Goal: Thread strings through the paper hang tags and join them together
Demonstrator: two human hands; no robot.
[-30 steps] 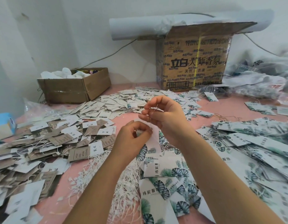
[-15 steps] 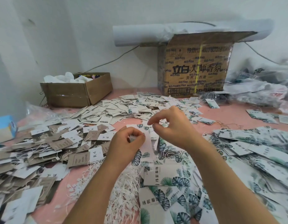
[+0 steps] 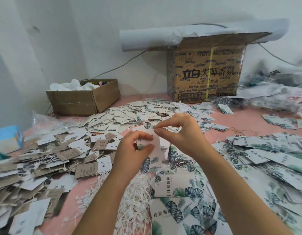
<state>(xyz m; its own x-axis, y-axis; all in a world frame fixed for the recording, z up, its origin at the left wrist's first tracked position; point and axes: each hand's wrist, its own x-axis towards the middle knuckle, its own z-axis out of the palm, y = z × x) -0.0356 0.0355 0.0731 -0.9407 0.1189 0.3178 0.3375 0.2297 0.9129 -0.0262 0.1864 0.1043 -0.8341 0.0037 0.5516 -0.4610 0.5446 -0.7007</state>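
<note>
Here, left hand (image 3: 136, 150) and right hand (image 3: 181, 133) pinch-tight on tag (image 3: 156, 148); 立白 box (image 3: 206, 73) behind.

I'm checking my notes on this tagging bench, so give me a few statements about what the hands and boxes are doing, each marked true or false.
1. The left hand has its grip on a white leaf-printed paper hang tag. True.
2. The right hand lies flat on the pink tabletop. False: it is raised, thumb and forefinger pinching at the tag's top.
3. A heap of loose white strings lies on the tabletop, nearer the person than the hands. True.
4. The small open brown cardboard box sits right of the tall printed cardboard box. False: it sits to its left.
</note>
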